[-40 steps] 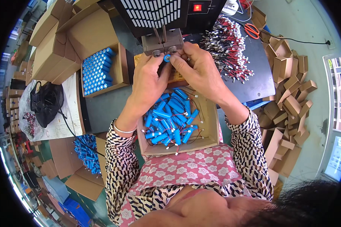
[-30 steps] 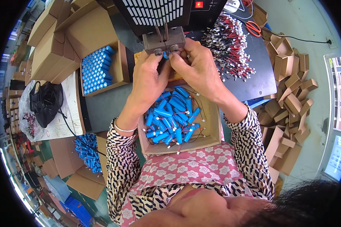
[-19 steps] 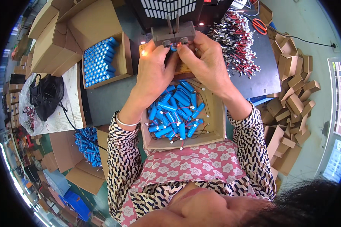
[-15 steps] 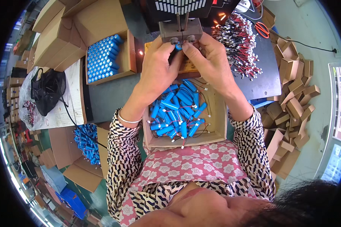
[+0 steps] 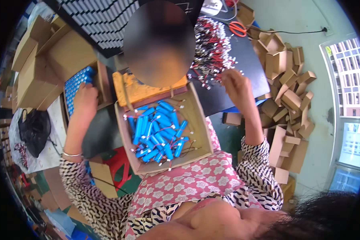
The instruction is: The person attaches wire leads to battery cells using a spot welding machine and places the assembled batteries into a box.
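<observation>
At the left, my left hand point(image 5: 86, 100) reaches over the cardboard box of upright blue cylindrical battery cells point(image 5: 76, 82). Its fingers are curled down at the edge of the rows, and what lies under them is hidden. My right hand point(image 5: 237, 85) is beside the pile of red and black wire leads with white connectors point(image 5: 214, 44). Thumb and fingers are drawn together there; anything between them is too small to make out. Between my arms, a shallow cardboard tray point(image 5: 204, 138) holds loose blue cells with wires attached point(image 5: 160, 132).
Beyond the tray stands an orange-yellow block point(image 5: 130, 90); a blurred oval hides what is behind it. Orange-handled scissors point(image 5: 238, 29) lie past the wires on the dark table point(image 5: 250, 76). Small cartons point(image 5: 290, 96) are heaped at the right. A black bag point(image 5: 35, 132) sits far left.
My hands were together at the machine holding a blue cell; they have since parted, left to the cell box, right to the wires. The view has shifted and turned.
</observation>
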Motion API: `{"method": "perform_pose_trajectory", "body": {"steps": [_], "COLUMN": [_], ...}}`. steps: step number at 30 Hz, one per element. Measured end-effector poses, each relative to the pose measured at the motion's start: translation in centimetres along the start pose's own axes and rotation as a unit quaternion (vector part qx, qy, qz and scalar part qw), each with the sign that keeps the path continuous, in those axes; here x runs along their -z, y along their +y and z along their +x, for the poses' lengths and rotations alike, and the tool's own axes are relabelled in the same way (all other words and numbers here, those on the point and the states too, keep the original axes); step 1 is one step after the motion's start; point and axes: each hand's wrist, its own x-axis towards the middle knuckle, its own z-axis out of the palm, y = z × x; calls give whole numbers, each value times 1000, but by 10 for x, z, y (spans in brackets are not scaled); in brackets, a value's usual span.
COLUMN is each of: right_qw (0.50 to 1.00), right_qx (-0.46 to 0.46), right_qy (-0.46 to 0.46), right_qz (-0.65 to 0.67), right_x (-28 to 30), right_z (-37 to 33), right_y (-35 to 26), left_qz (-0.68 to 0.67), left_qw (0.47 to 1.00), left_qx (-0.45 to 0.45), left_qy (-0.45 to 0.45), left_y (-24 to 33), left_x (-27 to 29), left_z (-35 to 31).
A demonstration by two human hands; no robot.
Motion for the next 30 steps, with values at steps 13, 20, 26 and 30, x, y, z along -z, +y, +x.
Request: {"method": "perform_pose_trajectory", "body": {"steps": [13, 20, 26, 30], "right_qw": [919, 895, 882, 884], "right_qx": [184, 91, 150, 199], "right_qy": [-6, -54, -8, 14], "right_qz": [-349, -433, -447, -422], "right_x": [-70, -58, -50, -48], "right_z": [0, -4, 5, 6], "right_y": [7, 9, 6, 9], "left_qz": [170, 115, -500, -572], "left_qw": [965, 986, 861, 793], "left_qx": [-34, -30, 28, 23], "left_qy": [-195, -114, 87, 207], "left_y": [-25, -21, 35, 79], "left_x": [-30, 21, 53, 33], "left_z": [9, -1, 0, 8]}}
